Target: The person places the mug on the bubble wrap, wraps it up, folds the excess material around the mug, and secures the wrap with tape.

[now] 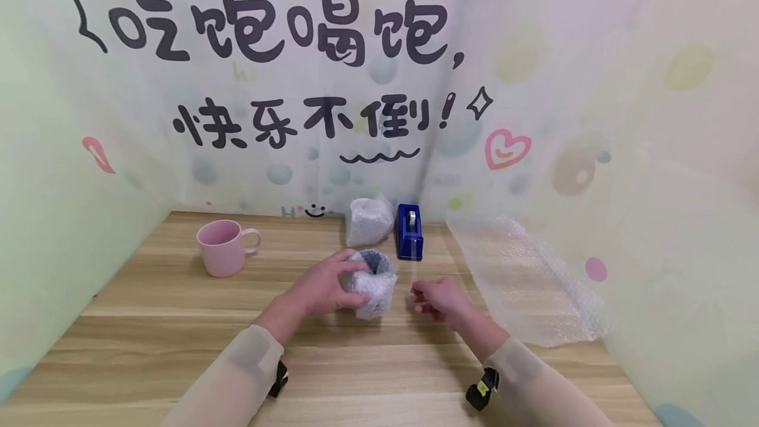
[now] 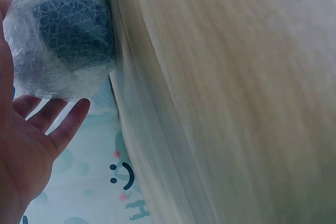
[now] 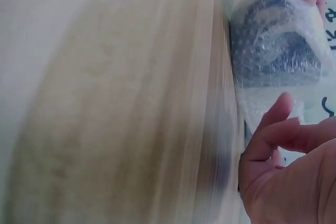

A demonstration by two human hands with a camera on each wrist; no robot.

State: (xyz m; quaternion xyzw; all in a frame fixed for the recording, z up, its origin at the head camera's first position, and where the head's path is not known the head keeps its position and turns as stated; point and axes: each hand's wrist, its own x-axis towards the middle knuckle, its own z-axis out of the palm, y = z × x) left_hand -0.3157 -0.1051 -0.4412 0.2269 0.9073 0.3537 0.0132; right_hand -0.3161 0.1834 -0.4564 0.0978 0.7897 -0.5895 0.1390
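A grey-blue mug wrapped in bubble wrap (image 1: 375, 292) stands on the table, its opening facing up. My left hand (image 1: 326, 284) grips it from the left, thumb at the near side and fingers over the far side. In the left wrist view the wrapped mug (image 2: 73, 30) shows dark through the bubbles. To its right, my right hand (image 1: 441, 300) pinches the end of a faint clear strip of tape (image 1: 413, 270) that runs down from the blue tape dispenser (image 1: 409, 239). In the right wrist view, the fingers (image 3: 278, 111) are bent close together below the wrapped mug.
Behind the mug stands another bubble-wrapped bundle (image 1: 369, 221), beside the dispenser. A pink mug (image 1: 221, 249) stands at the left on the wooden table (image 1: 356, 381). A loose sheet of bubble wrap (image 1: 528, 288) lies at the right. A printed curtain (image 1: 267, 176) hangs behind.
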